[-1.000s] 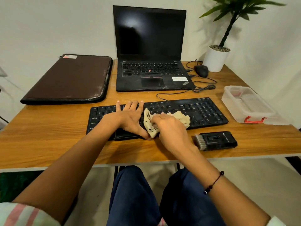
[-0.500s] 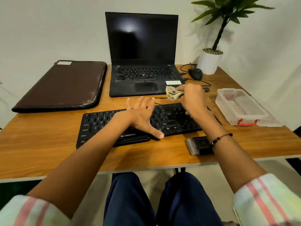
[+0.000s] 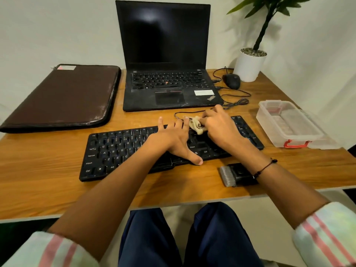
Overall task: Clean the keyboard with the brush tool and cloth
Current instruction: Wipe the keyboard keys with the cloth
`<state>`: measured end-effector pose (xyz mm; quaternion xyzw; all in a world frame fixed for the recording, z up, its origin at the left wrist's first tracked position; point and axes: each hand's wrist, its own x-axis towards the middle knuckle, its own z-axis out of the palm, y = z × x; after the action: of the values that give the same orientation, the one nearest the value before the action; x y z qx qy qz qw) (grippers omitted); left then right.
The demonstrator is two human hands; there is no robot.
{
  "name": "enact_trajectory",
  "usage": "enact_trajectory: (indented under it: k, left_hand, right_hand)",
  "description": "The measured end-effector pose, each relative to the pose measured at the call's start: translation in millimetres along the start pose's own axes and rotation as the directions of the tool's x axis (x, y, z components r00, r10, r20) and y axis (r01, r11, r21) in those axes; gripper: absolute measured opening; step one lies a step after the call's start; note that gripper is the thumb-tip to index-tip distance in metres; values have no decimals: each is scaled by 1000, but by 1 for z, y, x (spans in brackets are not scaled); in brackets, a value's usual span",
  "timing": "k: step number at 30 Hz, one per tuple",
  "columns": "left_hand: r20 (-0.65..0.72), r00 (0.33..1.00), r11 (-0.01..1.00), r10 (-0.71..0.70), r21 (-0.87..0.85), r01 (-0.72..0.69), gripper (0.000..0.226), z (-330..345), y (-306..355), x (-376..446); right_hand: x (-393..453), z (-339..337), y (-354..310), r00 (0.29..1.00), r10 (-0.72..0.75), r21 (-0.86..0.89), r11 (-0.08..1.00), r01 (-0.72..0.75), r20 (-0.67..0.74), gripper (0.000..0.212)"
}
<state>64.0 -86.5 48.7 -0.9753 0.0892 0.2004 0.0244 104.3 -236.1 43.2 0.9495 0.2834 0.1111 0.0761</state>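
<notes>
The brush tool (image 3: pixel 238 175) is being left untouched on the desk (image 3: pixel 48 182), just under the right wrist; it looks light and rigid, so it's probably best gripped by the black body, not the bristles. Further out, the keyboard (image 3: pixel 119 151) is being pinned flat by the left hand (image 3: pixel 174 140), fingers spread and grasping nothing. Just beyond that, the cloth (image 3: pixel 196 124) is being bunched in the right hand (image 3: pixel 219 126) over the top rows, soft and floppy, so a wadded grip seems right.

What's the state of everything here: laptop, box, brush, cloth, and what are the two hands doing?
laptop: lid open, screen dark.
keyboard: flat on the table, being wiped.
cloth: bunched, held on the keyboard's far edge.
right hand: grips the cloth.
left hand: fingers spread flat, steadying the keyboard.
brush tool: lying unused by the table's near edge.
plastic box: appears open, red latch at the front.
</notes>
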Motion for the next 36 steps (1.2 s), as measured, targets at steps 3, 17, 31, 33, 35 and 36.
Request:
enact_trajectory:
  k: [3,17,31,33,35,36]
  left_hand:
    - [4,1000,1000,2,15,-2,143,0,0,1]
    - [14,1000,1000,-11,9,11,138,-2,2,-2]
    - [21,1000,1000,-7,1,7,138,-3,3,-3]
    - [23,1000,1000,-10,-3,10,138,-3,4,-2]
    - [25,1000,1000,-14,-1,14,138,-2,6,-1]
    - [26,1000,1000,-16,1,16,137,-2,6,0]
  right_hand:
    - [-11,-5,29,989,134,-9,991,-134,69,33]
    - [3,-13,-17,997,78,120,990,-79,16,33]
    - [5,-18,37,934,335,204,913,-354,125,35]
    - [6,-18,23,939,331,179,922,-343,94,28]
    - [9,-17,7,946,316,207,923,-324,71,27]
    - [11,-17,-2,957,283,214,933,-290,64,26]
